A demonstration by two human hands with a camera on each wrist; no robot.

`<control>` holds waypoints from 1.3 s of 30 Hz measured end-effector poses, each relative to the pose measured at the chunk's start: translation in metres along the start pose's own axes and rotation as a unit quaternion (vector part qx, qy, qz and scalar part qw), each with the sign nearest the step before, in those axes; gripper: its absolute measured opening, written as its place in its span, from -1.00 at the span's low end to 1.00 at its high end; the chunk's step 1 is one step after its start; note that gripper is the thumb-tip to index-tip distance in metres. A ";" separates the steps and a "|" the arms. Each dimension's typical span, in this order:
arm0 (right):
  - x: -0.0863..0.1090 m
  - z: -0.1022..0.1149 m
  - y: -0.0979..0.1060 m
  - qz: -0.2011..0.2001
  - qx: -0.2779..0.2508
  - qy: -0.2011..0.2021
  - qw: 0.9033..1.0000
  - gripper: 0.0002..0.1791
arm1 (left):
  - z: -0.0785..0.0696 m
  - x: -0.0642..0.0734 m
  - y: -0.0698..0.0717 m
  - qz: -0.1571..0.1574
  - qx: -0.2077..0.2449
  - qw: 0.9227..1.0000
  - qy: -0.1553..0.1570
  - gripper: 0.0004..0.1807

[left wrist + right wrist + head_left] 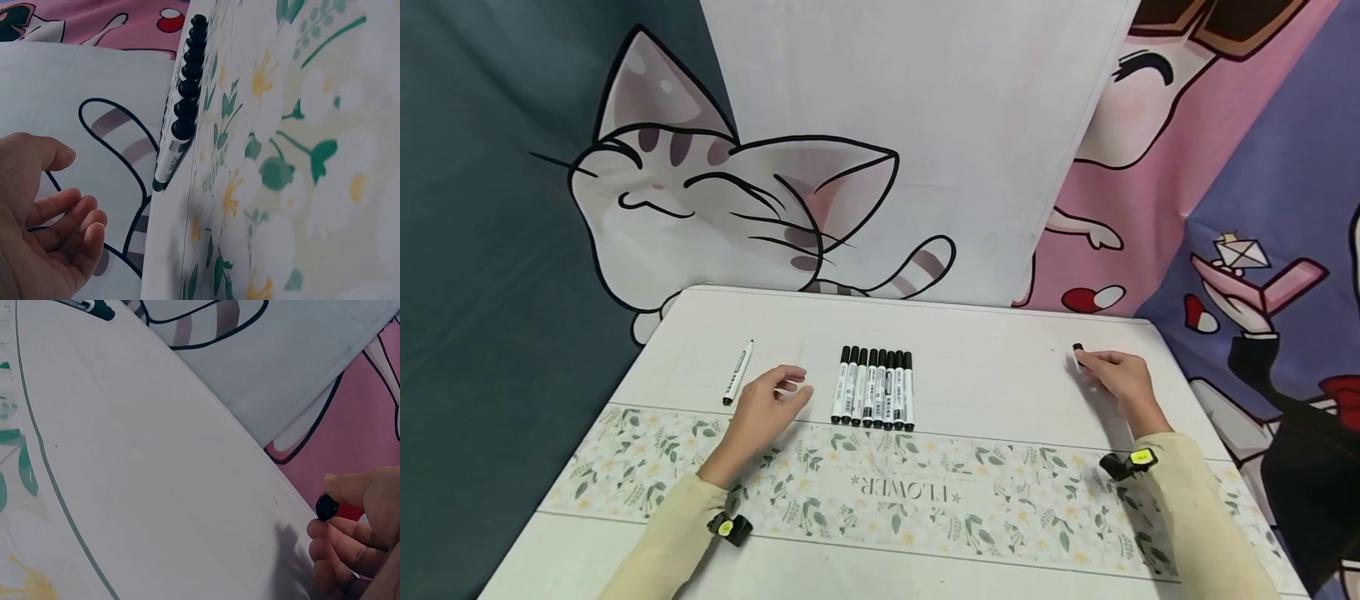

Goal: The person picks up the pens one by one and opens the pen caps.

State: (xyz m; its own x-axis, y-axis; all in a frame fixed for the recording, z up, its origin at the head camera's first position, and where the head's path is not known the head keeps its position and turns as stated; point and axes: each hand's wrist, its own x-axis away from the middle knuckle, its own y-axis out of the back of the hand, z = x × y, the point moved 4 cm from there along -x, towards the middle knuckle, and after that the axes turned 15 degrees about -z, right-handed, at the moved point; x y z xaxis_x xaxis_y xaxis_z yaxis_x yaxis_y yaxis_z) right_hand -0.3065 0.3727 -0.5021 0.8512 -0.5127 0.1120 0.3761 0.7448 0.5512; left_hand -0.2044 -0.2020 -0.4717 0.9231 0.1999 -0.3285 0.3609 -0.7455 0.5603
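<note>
Toward the right side of the table my right hand [1122, 382] pinches a marker [1078, 347] between thumb and fingers. Only its black end [327, 507] and a sliver of white body show; the rest is hidden by the hand. My left hand [766, 410] hovers over the table with loosely bent fingers and holds nothing. Beside it on the left, a single white marker [739, 372] with black ends lies at a slant. To its right, several white markers [873, 388] with black caps lie side by side in a neat row, caps pointing away from me.
The white table [977, 367] has a flowered band [925, 492] with the word FLOWER across its front part. Behind its far edge hangs a cloth with a cartoon cat [700, 208]. Cartoon-printed pink and purple cloth [1157, 250] hangs at the right.
</note>
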 end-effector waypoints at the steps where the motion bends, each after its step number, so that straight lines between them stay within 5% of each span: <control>1: -0.001 -0.002 0.000 -0.002 0.002 -0.007 1.000 -0.34 | -0.001 0.000 -0.001 0.002 -0.002 1.000 0.000 -0.61; 9: -0.003 -0.007 -0.002 -0.004 0.023 -0.020 1.000 -0.48 | -0.003 0.004 -0.004 0.003 -0.013 1.000 -0.007 -0.62; 30: -0.001 -0.012 -0.003 -0.010 0.124 0.025 0.992 -0.37 | -0.004 0.009 -0.011 0.015 -0.008 1.000 -0.020 -0.62; 35: 0.003 -0.010 -0.004 -0.010 0.120 0.032 0.992 -0.31 | -0.003 0.006 -0.016 0.017 -0.006 1.000 -0.026 -0.63; 39: 0.009 -0.005 -0.002 -0.006 0.109 0.025 0.994 -0.26 | -0.001 0.000 -0.022 0.016 -0.013 1.000 -0.002 -0.61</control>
State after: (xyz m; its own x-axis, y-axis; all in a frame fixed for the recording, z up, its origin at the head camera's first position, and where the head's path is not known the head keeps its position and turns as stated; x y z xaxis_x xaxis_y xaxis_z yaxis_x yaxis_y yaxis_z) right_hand -0.2976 0.3687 -0.5067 0.8661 -0.4955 0.0665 0.3027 0.6257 0.7190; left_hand -0.2125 -0.1848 -0.4835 0.9336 0.1731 -0.3138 0.3347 -0.7344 0.5904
